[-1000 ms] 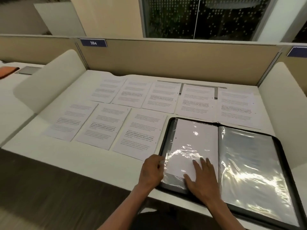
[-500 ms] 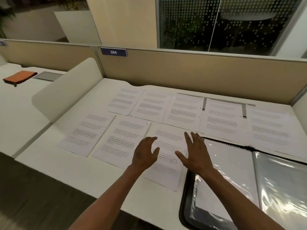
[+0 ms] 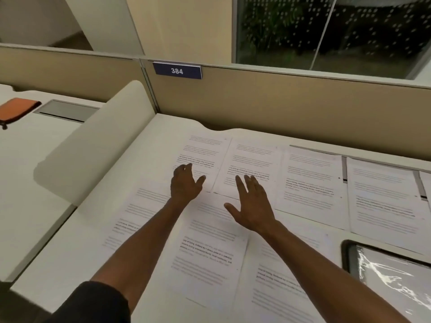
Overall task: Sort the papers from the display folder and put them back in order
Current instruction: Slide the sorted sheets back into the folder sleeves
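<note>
Two rows of papers lie flat on our desk (image 3: 149, 141), printed side up, each sheet with its long axis running from the near edge toward the far partition (image 3: 279, 101) and its text lines running left to right. The far row (image 3: 307, 178) sits just below the partition; the near row (image 3: 210, 248) lies closer to us, the sheets side by side, some with edges touching. We reach both arms out over the near row. Our left hand (image 3: 185, 185) hovers at the near edge of the far-left sheet (image 3: 203, 155), fingers loosely bent and holding nothing; whether they touch the paper we cannot tell. Our right hand (image 3: 253, 206) is spread wide, fingers straight and pointing away from us, over the near edge of the second far sheet (image 3: 254, 164), gripping nothing. At the near right the folder (image 3: 391, 271) lies open, only its left corner in view, a glossy sleeve facing up. A sign (image 3: 177, 71) reading 384 hangs on the partition.
</note>
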Action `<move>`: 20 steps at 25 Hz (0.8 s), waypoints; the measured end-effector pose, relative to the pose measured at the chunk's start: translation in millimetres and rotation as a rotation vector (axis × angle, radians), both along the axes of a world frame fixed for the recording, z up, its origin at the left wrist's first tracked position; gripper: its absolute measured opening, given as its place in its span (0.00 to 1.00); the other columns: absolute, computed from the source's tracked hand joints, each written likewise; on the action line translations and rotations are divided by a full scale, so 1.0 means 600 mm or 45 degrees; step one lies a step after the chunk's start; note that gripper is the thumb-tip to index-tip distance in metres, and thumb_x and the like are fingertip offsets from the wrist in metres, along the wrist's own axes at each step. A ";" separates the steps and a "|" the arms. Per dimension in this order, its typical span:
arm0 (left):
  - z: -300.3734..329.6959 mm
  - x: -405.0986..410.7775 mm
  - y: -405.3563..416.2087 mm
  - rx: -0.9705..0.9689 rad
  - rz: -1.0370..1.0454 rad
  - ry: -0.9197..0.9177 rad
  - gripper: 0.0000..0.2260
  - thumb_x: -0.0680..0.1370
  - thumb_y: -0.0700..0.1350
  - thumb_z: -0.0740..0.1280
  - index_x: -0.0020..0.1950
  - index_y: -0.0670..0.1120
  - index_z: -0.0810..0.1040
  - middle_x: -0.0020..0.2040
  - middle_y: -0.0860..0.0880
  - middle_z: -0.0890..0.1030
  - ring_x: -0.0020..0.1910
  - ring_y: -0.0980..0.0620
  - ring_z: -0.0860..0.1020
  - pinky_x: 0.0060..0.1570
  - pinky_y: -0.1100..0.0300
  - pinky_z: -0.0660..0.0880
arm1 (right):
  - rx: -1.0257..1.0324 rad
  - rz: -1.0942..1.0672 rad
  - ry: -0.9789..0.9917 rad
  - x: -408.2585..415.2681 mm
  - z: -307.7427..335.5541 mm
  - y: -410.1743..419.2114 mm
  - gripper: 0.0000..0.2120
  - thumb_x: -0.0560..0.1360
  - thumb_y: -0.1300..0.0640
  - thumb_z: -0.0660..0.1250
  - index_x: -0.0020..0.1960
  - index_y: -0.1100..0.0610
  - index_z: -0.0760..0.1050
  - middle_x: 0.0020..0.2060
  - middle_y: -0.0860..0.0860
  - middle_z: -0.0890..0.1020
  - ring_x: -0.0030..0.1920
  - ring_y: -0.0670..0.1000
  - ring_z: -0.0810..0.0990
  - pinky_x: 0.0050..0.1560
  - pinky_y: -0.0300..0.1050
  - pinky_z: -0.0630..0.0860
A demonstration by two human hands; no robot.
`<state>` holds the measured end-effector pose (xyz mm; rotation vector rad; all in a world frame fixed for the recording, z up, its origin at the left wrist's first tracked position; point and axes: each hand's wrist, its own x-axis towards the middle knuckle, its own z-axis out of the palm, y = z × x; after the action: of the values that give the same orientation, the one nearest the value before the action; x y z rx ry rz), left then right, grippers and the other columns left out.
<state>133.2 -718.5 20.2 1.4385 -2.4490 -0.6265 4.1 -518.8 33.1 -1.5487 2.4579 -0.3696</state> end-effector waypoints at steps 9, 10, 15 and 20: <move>-0.057 -0.038 -0.136 0.197 0.195 -0.407 0.48 0.74 0.70 0.65 0.81 0.45 0.47 0.79 0.36 0.53 0.78 0.35 0.52 0.75 0.36 0.49 | 0.250 0.254 0.030 0.027 -0.049 -0.166 0.32 0.84 0.41 0.46 0.82 0.56 0.47 0.82 0.53 0.49 0.81 0.56 0.39 0.79 0.56 0.42; -0.060 -0.041 -0.136 0.180 0.211 -0.396 0.48 0.73 0.70 0.65 0.81 0.45 0.46 0.79 0.36 0.54 0.78 0.35 0.53 0.74 0.36 0.49 | 0.290 0.267 0.025 0.029 -0.056 -0.178 0.32 0.84 0.39 0.42 0.82 0.56 0.48 0.82 0.53 0.50 0.81 0.57 0.39 0.79 0.57 0.42; -0.054 -0.045 -0.147 0.117 0.274 -0.352 0.49 0.72 0.68 0.68 0.80 0.47 0.45 0.76 0.39 0.61 0.75 0.38 0.60 0.72 0.36 0.54 | 0.335 0.256 -0.005 0.037 -0.078 -0.210 0.35 0.82 0.37 0.38 0.82 0.55 0.50 0.82 0.53 0.48 0.81 0.57 0.39 0.80 0.56 0.42; -0.045 -0.045 -0.157 0.228 0.344 -0.044 0.45 0.74 0.70 0.64 0.80 0.46 0.51 0.75 0.40 0.68 0.74 0.38 0.64 0.72 0.39 0.58 | 0.238 0.204 -0.126 0.046 -0.085 -0.219 0.47 0.70 0.31 0.28 0.82 0.53 0.49 0.82 0.52 0.49 0.81 0.58 0.40 0.79 0.53 0.42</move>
<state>106.2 -813.0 -6.9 1.8222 -2.2128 -0.7796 31.8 -650.1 -17.8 -1.5935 2.2064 -0.1785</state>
